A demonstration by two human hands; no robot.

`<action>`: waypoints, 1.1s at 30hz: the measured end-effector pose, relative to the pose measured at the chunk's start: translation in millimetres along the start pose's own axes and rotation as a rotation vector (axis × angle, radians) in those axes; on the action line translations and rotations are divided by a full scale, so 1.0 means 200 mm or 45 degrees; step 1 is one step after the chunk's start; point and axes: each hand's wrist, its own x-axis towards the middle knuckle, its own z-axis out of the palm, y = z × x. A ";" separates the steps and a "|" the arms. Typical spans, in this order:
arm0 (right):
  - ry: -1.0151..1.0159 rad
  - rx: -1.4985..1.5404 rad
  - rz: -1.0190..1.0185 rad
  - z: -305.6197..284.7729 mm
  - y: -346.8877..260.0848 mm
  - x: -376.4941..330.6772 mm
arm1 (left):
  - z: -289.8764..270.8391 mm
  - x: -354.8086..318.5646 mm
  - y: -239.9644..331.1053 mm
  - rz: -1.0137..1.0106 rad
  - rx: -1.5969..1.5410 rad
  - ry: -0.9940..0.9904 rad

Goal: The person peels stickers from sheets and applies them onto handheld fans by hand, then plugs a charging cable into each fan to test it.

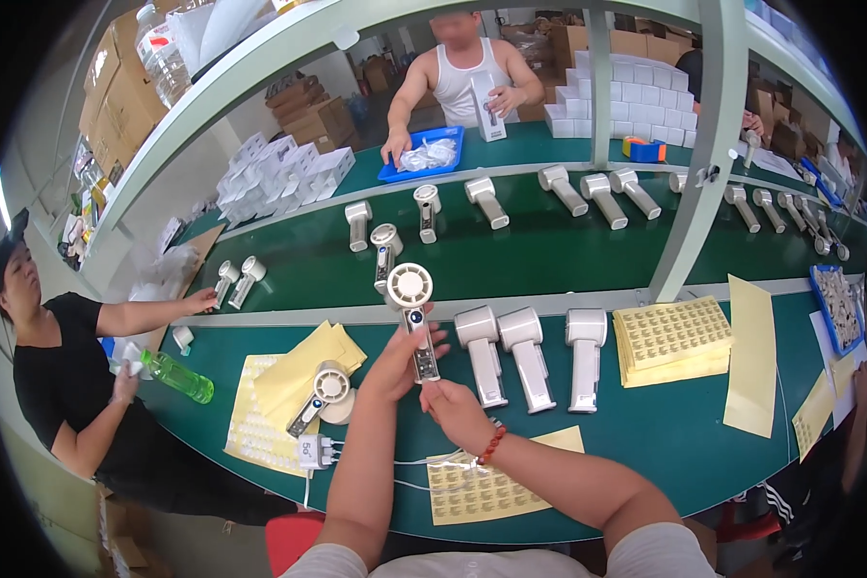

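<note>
Upright before me is a white handheld fan (410, 287) with a round grille head and an open-looking handle showing dark inner parts. My left hand (393, 363) is wrapped round its handle. At the lower end of that handle, my right hand (455, 412) pinches with fingers and thumb; a red bead bracelet sits on the wrist. Left of my forearm, another fan (329, 385) lies on yellow sticker sheets (260, 424). To the right, three white fans (525, 352) lie side by side on the green table. A sheet of small labels (486, 491) is partly under my right forearm.
A white charger plug (315, 453) with cables lies near my left forearm. Beyond runs a green belt (568, 255) with several fans. A green bottle (178, 376) lies at left, near a co-worker reaching to the belt. A metal post (708, 164) stands at right; label stacks (672, 337) lie below it.
</note>
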 end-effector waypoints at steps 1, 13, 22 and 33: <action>0.007 -0.006 -0.007 0.01 0.00 0.00 | 0.00 0.00 0.02 -0.003 0.338 0.102; -0.267 -0.301 -0.351 0.13 -0.01 -0.10 | -0.05 0.62 0.23 0.388 1.272 0.410; -0.033 -0.165 -0.054 0.10 0.03 -0.04 | -0.19 0.99 -0.13 0.418 1.446 0.382; 0.060 -0.170 -0.231 0.06 0.00 -0.04 | 0.05 0.29 0.03 0.108 1.955 -0.169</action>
